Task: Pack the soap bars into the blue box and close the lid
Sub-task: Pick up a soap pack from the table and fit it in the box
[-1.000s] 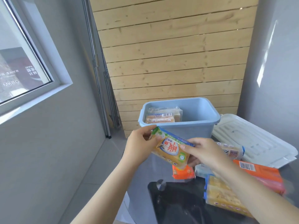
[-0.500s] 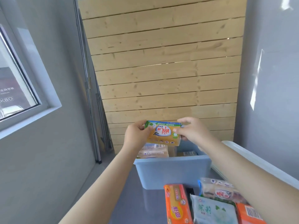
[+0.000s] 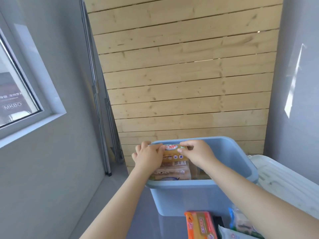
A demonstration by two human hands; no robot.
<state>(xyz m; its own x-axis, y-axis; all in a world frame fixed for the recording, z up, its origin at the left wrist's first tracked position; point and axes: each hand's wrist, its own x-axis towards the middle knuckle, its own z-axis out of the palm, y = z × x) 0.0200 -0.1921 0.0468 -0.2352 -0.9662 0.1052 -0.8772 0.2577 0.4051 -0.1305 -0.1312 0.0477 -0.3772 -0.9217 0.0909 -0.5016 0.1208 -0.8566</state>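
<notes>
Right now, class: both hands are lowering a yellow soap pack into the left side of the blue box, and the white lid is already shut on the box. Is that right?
Not quite. The white lid is off, lying to the right of the blue box, which stands open, as the head view shows. The rest holds: the left hand and right hand grip the yellow soap pack over its left side.

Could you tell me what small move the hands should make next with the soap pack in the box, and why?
Probably let go and withdraw: both the left hand and right hand hold the soap pack already inside the blue box, against its far-left wall, atop other packs.
</notes>
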